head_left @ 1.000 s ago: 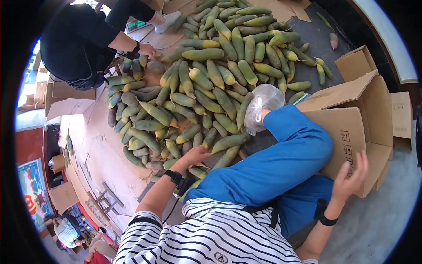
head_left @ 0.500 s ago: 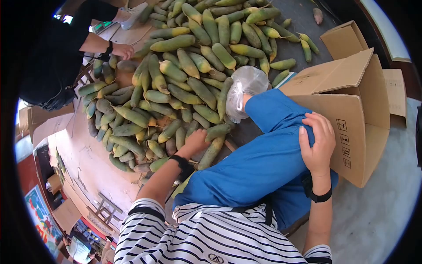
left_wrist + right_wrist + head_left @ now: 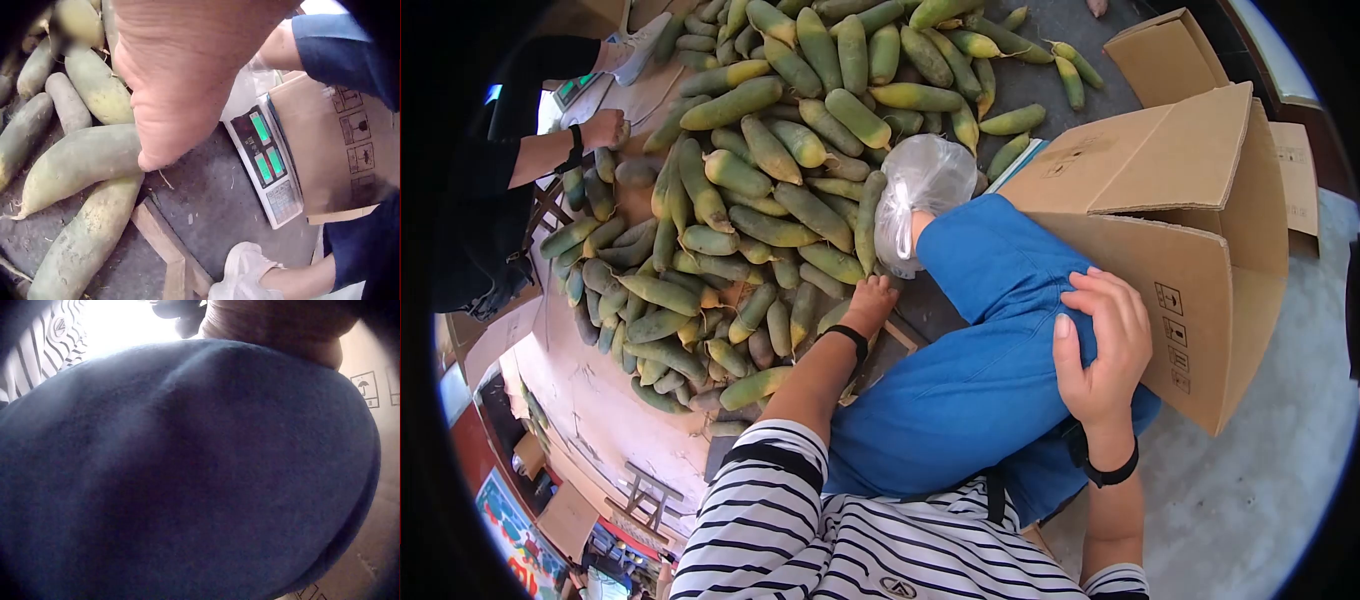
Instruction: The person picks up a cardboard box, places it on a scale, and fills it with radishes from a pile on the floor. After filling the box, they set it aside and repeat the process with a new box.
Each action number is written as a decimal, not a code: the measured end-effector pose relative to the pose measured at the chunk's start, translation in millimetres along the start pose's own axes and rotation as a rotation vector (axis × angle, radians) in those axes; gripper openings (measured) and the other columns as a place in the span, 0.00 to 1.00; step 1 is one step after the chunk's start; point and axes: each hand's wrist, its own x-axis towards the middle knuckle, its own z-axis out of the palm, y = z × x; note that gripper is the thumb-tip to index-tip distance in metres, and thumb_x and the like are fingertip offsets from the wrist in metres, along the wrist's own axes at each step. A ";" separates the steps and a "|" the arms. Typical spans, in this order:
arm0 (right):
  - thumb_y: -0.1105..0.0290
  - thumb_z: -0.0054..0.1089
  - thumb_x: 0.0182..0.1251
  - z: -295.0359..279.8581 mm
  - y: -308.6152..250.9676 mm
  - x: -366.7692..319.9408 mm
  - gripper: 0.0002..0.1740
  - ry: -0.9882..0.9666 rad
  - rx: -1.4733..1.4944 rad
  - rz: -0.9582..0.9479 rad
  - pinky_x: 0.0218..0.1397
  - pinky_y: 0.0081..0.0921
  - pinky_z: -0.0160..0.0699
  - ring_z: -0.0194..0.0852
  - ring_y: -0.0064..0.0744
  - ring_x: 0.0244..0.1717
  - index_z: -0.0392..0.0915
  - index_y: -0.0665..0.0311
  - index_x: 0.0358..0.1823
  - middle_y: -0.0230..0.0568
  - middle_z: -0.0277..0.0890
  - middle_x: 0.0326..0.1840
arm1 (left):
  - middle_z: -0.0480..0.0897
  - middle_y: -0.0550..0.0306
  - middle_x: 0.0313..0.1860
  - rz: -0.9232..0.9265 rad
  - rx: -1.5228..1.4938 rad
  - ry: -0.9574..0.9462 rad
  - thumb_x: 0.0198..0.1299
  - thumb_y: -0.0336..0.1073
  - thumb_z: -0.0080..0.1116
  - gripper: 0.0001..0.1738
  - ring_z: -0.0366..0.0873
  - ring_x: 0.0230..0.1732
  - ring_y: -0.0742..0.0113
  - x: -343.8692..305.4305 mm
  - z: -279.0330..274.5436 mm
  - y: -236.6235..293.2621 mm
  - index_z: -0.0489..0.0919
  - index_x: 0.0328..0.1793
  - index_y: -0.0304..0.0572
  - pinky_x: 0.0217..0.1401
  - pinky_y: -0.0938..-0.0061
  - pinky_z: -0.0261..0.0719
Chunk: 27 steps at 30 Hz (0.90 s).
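My left hand (image 3: 870, 302) is at the near edge of a large heap of green radishes (image 3: 775, 228), its fingertips right at the lower end of a long green radish (image 3: 867, 225). In the left wrist view the heel of the left hand (image 3: 181, 94) overlaps the end of another thick green radish (image 3: 81, 159); the fingers are hidden there, and I cannot tell whether they grip anything. My right hand (image 3: 1105, 345) rests on the blue trouser leg (image 3: 970, 390), fingers extended and holding nothing. Blue cloth fills most of the right wrist view.
An open cardboard box (image 3: 1140, 260) stands right of the leg. Beside it, a digital scale (image 3: 265, 165) shows green displays. A clear plastic bag (image 3: 925, 190) covers the foot. A wooden bar (image 3: 159, 234) lies near the radishes. Another person's hand (image 3: 605, 130) is across the heap.
My right hand has come from beside the box down onto the trouser leg. The left hand has moved from the nearer radishes toward the long one by the bag. The head view has shifted.
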 end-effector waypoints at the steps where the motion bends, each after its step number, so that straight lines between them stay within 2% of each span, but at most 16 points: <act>1: 0.69 0.60 0.52 -0.2 0.4 0.6 0.08 0.002 0.008 0.001 0.54 0.38 0.72 0.77 0.48 0.48 0.78 0.65 0.32 0.43 0.79 0.41 | 0.74 0.54 0.48 -0.025 -0.005 0.010 0.57 0.32 0.53 0.22 0.73 0.53 0.54 0.6 4.1 0.0 0.70 0.60 0.45 0.52 0.62 0.73; 2: 0.69 0.60 0.52 0.1 1.4 0.7 0.08 0.009 0.010 -0.001 0.54 0.38 0.72 0.77 0.48 0.48 0.78 0.65 0.32 0.43 0.79 0.41 | 0.74 0.54 0.48 -0.028 0.002 0.014 0.57 0.32 0.53 0.22 0.73 0.53 0.54 -3.5 1.8 -0.2 0.70 0.60 0.45 0.52 0.62 0.73; 4: 0.70 0.61 0.51 0.1 2.1 -2.1 0.08 0.026 0.020 -0.003 0.53 0.38 0.72 0.77 0.47 0.48 0.78 0.65 0.32 0.43 0.79 0.41 | 0.74 0.51 0.46 -0.144 -0.055 0.055 0.52 0.32 0.59 0.21 0.75 0.49 0.52 -21.0 -1.4 -1.7 0.70 0.53 0.43 0.46 0.60 0.77; 5: 0.70 0.61 0.51 -0.3 1.9 -3.6 0.08 0.041 0.020 0.004 0.53 0.38 0.72 0.77 0.47 0.48 0.78 0.65 0.32 0.43 0.79 0.41 | 0.74 0.49 0.44 -0.143 -0.098 0.064 0.48 0.32 0.63 0.24 0.76 0.47 0.50 -26.9 11.4 -10.0 0.69 0.52 0.42 0.42 0.59 0.79; 9: 0.69 0.62 0.51 -0.7 2.4 -3.8 0.08 0.095 0.034 -0.009 0.53 0.38 0.73 0.76 0.46 0.47 0.78 0.64 0.31 0.42 0.79 0.40 | 0.74 0.47 0.44 -0.039 -0.058 0.046 0.48 0.31 0.62 0.25 0.76 0.47 0.49 -59.8 0.0 -14.4 0.68 0.54 0.42 0.42 0.59 0.81; 11: 0.68 0.62 0.52 -0.1 2.6 -6.0 0.08 0.129 0.027 -0.013 0.52 0.39 0.73 0.76 0.46 0.47 0.77 0.64 0.30 0.42 0.78 0.39 | 0.75 0.48 0.45 -0.135 -0.058 0.084 0.44 0.32 0.66 0.21 0.76 0.49 0.50 -77.0 1.6 -12.5 0.72 0.45 0.44 0.43 0.60 0.82; 12: 0.68 0.62 0.52 0.1 3.2 -6.6 0.08 0.154 0.019 -0.001 0.52 0.39 0.73 0.76 0.46 0.47 0.77 0.64 0.30 0.42 0.78 0.39 | 0.75 0.48 0.45 -0.119 -0.036 0.093 0.44 0.32 0.66 0.21 0.76 0.49 0.50 -86.1 -4.0 -13.9 0.72 0.45 0.44 0.43 0.60 0.82; 14: 0.68 0.62 0.52 0.3 4.6 -9.4 0.08 0.173 0.027 -0.021 0.53 0.39 0.72 0.76 0.45 0.46 0.77 0.64 0.30 0.41 0.78 0.39 | 0.74 0.45 0.47 -0.150 -0.088 -0.011 0.39 0.36 0.70 0.26 0.75 0.50 0.48 -108.9 -15.9 -19.9 0.73 0.46 0.43 0.45 0.60 0.81; 18: 0.67 0.61 0.53 -0.8 6.8 -14.6 0.08 0.208 0.073 -0.029 0.53 0.38 0.71 0.75 0.44 0.45 0.76 0.64 0.30 0.41 0.76 0.37 | 0.74 0.43 0.46 -0.213 -0.150 0.006 0.35 0.40 0.73 0.31 0.75 0.51 0.46 -152.0 -36.2 -45.4 0.74 0.48 0.40 0.48 0.59 0.79; 20: 0.66 0.61 0.53 0.9 9.8 -16.7 0.08 0.256 0.072 -0.022 0.53 0.37 0.70 0.74 0.44 0.44 0.75 0.64 0.29 0.40 0.76 0.35 | 0.75 0.40 0.45 -0.328 -0.402 0.260 0.36 0.41 0.72 0.32 0.75 0.49 0.45 -170.8 -42.4 -62.9 0.75 0.49 0.36 0.49 0.58 0.77; 21: 0.66 0.60 0.54 0.9 10.6 -18.0 0.09 0.261 0.081 -0.020 0.52 0.38 0.70 0.74 0.44 0.43 0.75 0.64 0.29 0.40 0.75 0.35 | 0.75 0.40 0.45 -0.315 -0.383 0.264 0.36 0.41 0.72 0.32 0.75 0.49 0.45 -175.9 -53.9 -68.2 0.75 0.49 0.36 0.49 0.58 0.77; 23: 0.65 0.60 0.54 1.4 11.2 -19.4 0.09 0.276 0.113 -0.027 0.52 0.38 0.70 0.73 0.44 0.42 0.74 0.63 0.28 0.40 0.75 0.34 | 0.76 0.41 0.41 -0.438 -0.578 0.595 0.38 0.40 0.71 0.29 0.76 0.43 0.48 -191.3 -79.7 -74.7 0.75 0.48 0.34 0.47 0.62 0.75; 24: 0.65 0.60 0.54 1.7 11.1 -20.0 0.09 0.289 0.112 -0.020 0.52 0.38 0.70 0.73 0.44 0.42 0.74 0.63 0.28 0.40 0.75 0.34 | 0.76 0.51 0.37 -0.449 -0.739 0.686 0.42 0.38 0.69 0.25 0.74 0.39 0.60 -196.8 -106.0 -71.6 0.76 0.47 0.35 0.45 0.70 0.74; 25: 0.65 0.60 0.54 2.0 11.0 -20.8 0.09 0.295 0.117 -0.021 0.51 0.38 0.70 0.73 0.44 0.42 0.74 0.63 0.28 0.41 0.75 0.34 | 0.75 0.60 0.36 -0.537 -1.100 0.719 0.45 0.35 0.68 0.22 0.71 0.39 0.71 -204.3 -144.6 -53.8 0.76 0.47 0.37 0.44 0.76 0.72; 26: 0.65 0.59 0.55 2.1 11.3 -21.9 0.09 0.300 0.119 -0.023 0.51 0.38 0.70 0.73 0.44 0.42 0.74 0.63 0.28 0.41 0.75 0.34 | 0.73 0.64 0.39 -0.452 -0.927 0.815 0.47 0.33 0.67 0.21 0.69 0.41 0.76 -213.3 -191.9 -33.4 0.75 0.49 0.39 0.45 0.79 0.70; 27: 0.65 0.59 0.55 2.4 11.8 -22.8 0.09 0.309 0.114 -0.019 0.51 0.38 0.70 0.73 0.44 0.42 0.74 0.63 0.28 0.41 0.75 0.34 | 0.73 0.62 0.42 -0.278 -1.071 0.961 0.49 0.33 0.65 0.21 0.69 0.42 0.74 -213.5 -220.1 -20.4 0.74 0.50 0.39 0.47 0.79 0.70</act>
